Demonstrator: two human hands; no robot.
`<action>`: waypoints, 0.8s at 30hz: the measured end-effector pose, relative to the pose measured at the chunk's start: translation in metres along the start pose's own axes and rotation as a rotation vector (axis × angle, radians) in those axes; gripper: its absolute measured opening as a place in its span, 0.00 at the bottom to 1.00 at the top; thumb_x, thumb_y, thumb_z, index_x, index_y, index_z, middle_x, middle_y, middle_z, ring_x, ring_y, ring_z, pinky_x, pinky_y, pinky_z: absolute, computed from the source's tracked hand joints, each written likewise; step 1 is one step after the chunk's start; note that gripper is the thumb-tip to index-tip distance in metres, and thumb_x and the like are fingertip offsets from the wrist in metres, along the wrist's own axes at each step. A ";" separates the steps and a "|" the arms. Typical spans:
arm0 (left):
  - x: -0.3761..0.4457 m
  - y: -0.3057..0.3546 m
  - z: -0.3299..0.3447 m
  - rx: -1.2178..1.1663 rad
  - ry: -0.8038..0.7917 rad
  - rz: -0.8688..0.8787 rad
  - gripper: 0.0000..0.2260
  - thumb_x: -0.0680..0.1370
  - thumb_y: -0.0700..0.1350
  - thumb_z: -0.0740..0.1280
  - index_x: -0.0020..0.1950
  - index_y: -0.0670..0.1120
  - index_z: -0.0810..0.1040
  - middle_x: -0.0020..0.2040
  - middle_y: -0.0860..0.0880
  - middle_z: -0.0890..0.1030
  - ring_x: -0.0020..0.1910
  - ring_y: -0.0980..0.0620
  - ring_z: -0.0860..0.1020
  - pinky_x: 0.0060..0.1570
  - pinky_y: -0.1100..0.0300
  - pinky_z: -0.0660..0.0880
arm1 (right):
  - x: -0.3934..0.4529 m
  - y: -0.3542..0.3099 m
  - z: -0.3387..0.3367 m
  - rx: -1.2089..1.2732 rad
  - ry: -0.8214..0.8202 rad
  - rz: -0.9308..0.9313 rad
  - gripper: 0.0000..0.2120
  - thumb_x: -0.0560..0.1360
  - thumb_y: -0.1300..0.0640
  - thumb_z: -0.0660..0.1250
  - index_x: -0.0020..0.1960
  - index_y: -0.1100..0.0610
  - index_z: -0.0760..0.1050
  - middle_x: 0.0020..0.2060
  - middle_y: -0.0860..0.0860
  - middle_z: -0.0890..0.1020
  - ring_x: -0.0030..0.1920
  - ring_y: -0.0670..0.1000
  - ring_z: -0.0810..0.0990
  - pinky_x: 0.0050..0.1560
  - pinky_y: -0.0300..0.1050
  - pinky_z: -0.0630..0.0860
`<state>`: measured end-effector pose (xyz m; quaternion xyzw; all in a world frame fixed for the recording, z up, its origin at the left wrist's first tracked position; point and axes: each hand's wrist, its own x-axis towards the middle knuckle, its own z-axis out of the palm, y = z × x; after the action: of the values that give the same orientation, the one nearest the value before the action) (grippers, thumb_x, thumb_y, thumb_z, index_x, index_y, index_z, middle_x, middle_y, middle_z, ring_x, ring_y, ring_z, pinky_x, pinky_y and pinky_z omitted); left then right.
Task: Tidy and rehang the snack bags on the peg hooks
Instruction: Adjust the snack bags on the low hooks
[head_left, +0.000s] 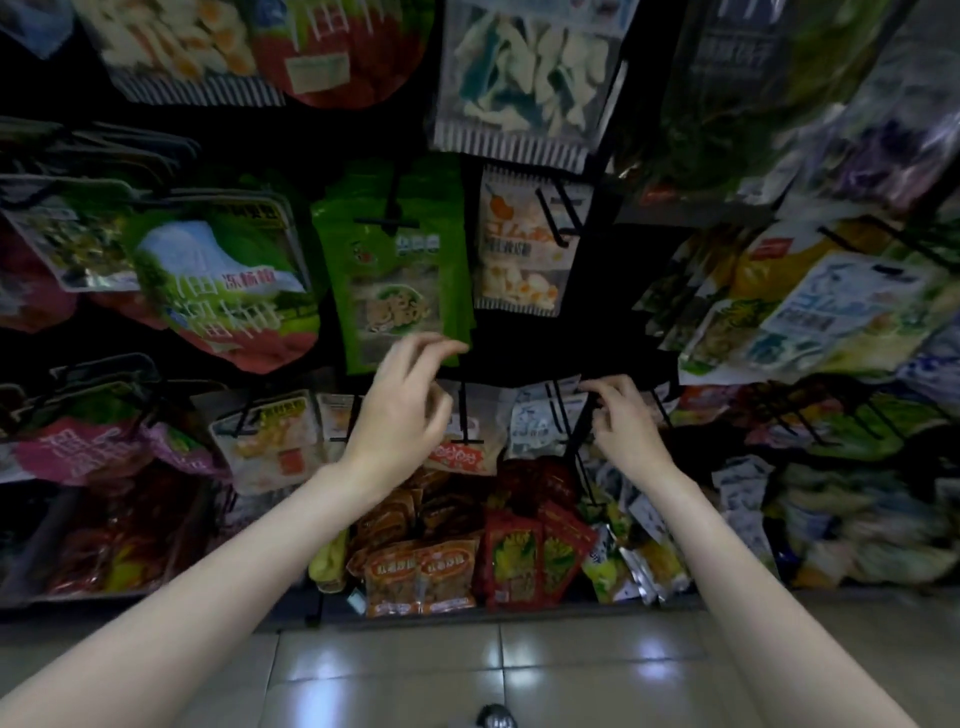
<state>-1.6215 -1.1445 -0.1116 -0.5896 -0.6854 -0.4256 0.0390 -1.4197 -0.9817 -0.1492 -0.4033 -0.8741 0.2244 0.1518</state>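
Note:
A dark peg wall is hung with snack bags. My left hand (402, 410) is raised at the centre, its fingertips touching the bottom edge of a green bag (392, 260) that hangs from a black hook. My right hand (621, 415) is lower and to the right, its fingers pinching the top of a white and blue bag (535, 423) at a black peg hook (561, 415). Between my hands hangs an orange and white bag (460, 457) on its own hook. A white bag with orange print (522, 249) hangs above my right hand.
Red and orange packets (467, 561) stand packed on the bottom shelf below my hands. More bags crowd the hooks at left (223, 291) and right (810, 312). A glossy tiled floor (467, 670) lies in front of the rack.

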 end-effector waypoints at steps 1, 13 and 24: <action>0.001 0.000 0.006 0.015 -0.007 -0.005 0.16 0.75 0.34 0.61 0.63 0.42 0.72 0.59 0.44 0.71 0.62 0.50 0.68 0.61 0.59 0.67 | 0.000 0.004 0.001 0.021 0.014 -0.020 0.17 0.79 0.65 0.57 0.67 0.57 0.68 0.61 0.55 0.68 0.56 0.57 0.74 0.49 0.36 0.63; 0.090 0.065 -0.006 -0.100 0.455 0.019 0.23 0.72 0.29 0.59 0.68 0.36 0.65 0.63 0.43 0.68 0.64 0.52 0.67 0.66 0.63 0.64 | 0.086 -0.120 -0.120 0.557 0.412 -0.479 0.25 0.76 0.51 0.66 0.68 0.57 0.63 0.64 0.51 0.70 0.66 0.50 0.69 0.64 0.52 0.70; 0.152 0.074 -0.033 -0.104 0.469 -0.248 0.27 0.79 0.42 0.61 0.76 0.44 0.54 0.73 0.47 0.61 0.72 0.53 0.60 0.71 0.57 0.59 | 0.123 -0.172 -0.146 0.785 0.301 -0.382 0.31 0.75 0.60 0.68 0.72 0.57 0.55 0.62 0.54 0.74 0.59 0.51 0.77 0.58 0.46 0.76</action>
<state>-1.6202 -1.0517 0.0333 -0.3875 -0.7020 -0.5866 0.1140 -1.5412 -0.9463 0.0747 -0.1748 -0.7499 0.4455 0.4568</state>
